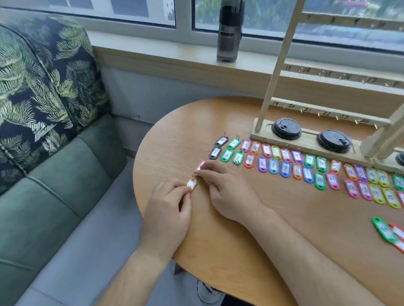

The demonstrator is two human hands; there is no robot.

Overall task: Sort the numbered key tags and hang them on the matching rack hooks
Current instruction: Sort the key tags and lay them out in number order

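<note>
Tags: left hand (167, 200) pinching the orange tag (192, 183), right hand (223, 186) pinching the pink tag (201, 165); misreading blurred numbers risks misplacing them.

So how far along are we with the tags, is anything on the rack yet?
Sorting looks mostly done: tags lie in two rows on the table, roughly in number order. In hand: the left hand pinches an orange tag, and the right hand fingers a pink tag at the left end. Left: a small unsorted pile at the right, and all the hanging; the visible rack hooks are bare.
</note>
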